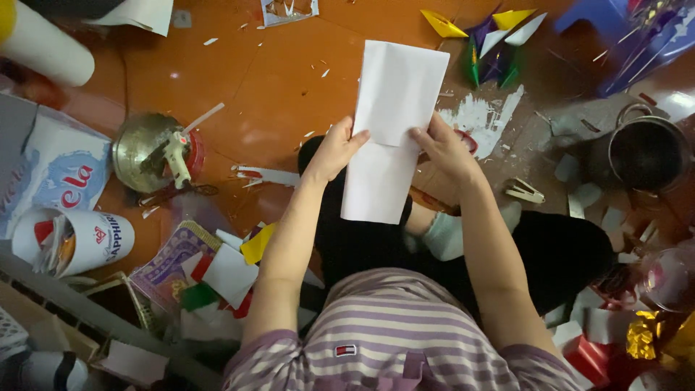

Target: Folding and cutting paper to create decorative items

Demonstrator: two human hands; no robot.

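Paper (391,130): one white sheet, folded lengthwise into a tall narrow strip with a second layer lying over its upper half, held up over the person's lap and the orange floor (275,80). Its lower end hangs against the dark trousers; what is on its far side cannot be seen.

The floor is the biggest thing here, littered with white scraps and a smear of white near the sheet's right edge. At the left a printed carton (58,174) is cut off by the frame, and a white roll (43,47) runs out at the top corner. On the right, one dark metal pot (648,152) shows its rim and a black inside that I can't read. One shiny round lid (141,152) lies left of centre with one glue gun (176,156) resting on it. One white cup (79,239) lies on its side, stuffed with bits too small to make out. Up top sits a cluster of folded paper boats (492,43), yellow, purple, green and white; I count about six, though they overlap.

The left hand (334,148) pinches the sheet's left edge, thumb on the front, fingers hidden behind. The right hand (445,148) grips the right edge the same way. One pair of scissors (467,141) is nearly hidden under the right hand, only a red handle showing.
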